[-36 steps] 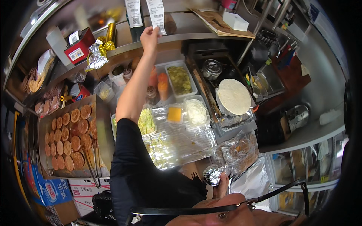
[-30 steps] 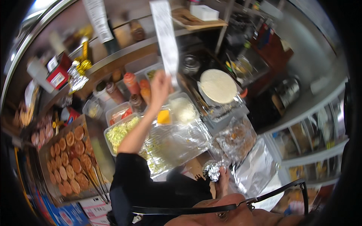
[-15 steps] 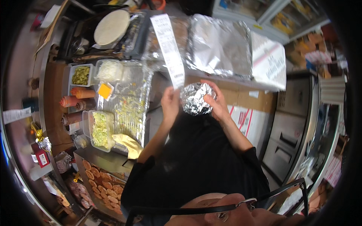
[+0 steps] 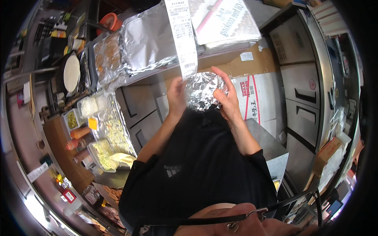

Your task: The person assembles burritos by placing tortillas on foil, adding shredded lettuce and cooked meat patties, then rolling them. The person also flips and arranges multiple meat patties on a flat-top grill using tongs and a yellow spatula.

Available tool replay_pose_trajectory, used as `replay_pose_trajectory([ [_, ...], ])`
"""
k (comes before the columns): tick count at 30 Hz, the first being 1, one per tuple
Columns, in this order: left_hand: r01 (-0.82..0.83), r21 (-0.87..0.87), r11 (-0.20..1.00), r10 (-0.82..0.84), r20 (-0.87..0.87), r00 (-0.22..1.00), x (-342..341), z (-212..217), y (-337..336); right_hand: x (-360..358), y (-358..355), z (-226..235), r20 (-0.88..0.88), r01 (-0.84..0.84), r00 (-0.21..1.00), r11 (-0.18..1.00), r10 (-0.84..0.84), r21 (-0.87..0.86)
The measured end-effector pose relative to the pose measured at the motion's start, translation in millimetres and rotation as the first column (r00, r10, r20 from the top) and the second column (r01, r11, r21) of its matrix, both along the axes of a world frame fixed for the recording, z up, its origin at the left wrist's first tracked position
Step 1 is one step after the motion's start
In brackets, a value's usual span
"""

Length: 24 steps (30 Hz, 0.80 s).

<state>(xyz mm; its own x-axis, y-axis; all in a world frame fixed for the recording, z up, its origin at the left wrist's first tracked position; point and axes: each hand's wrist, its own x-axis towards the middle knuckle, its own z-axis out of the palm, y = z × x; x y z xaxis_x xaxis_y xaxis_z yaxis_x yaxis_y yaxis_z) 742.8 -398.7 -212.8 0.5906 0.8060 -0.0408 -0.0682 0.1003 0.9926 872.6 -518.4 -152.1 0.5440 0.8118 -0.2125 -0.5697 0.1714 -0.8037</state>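
In front of my chest is a round foil-wrapped bundle, crinkled and shiny. My right hand grips it from the right side, thumb on top and fingers around the far edge. A long white paper receipt stands up from the bundle's left edge and reaches away from me. My left hand pinches the receipt's near end beside the foil. Its fingertips are partly hidden behind the paper and somewhat blurred.
Foil-covered trays line the far counter beside a printed white stack. At left are a foil-lined tray with shreds, a tub of shredded lettuce, sauce bottles and a flatbread. Steel drawers stand at right.
My body and view have turned to the right, so the lettuce and trays now lie further left. The bundle and receipt stay in my hands, moving along with me.
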Motion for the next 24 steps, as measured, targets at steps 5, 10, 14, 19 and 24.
replay_pose_trajectory([
  [5, 0.136, 0.134, 0.982, -0.133, -0.029, 0.991, 59, -11, 6, 43, -2, -3, -0.048, 0.153, 0.987, 0.988, -0.154, -0.008],
  [10, 0.228, 0.127, 0.965, -0.23, -0.005, 0.973, 128, -12, 15, 99, 3, -1, 0.002, 0.238, 0.971, 0.971, -0.238, -0.027],
  [14, 0.303, 0.201, 0.932, -0.28, -0.133, 0.951, 179, 16, 24, 144, 15, 8, 0.026, 0.282, 0.959, 0.957, -0.281, -0.064],
  [19, 0.372, 0.206, 0.905, -0.348, -0.146, 0.926, 226, 4, 36, 188, 25, 8, 0.117, 0.342, 0.937, 0.932, -0.329, -0.12],
  [24, 0.493, 0.178, 0.852, -0.459, -0.202, 0.865, 276, 5, 42, 235, 19, 0, 0.112, 0.344, 0.938, 0.921, -0.329, -0.181],
])
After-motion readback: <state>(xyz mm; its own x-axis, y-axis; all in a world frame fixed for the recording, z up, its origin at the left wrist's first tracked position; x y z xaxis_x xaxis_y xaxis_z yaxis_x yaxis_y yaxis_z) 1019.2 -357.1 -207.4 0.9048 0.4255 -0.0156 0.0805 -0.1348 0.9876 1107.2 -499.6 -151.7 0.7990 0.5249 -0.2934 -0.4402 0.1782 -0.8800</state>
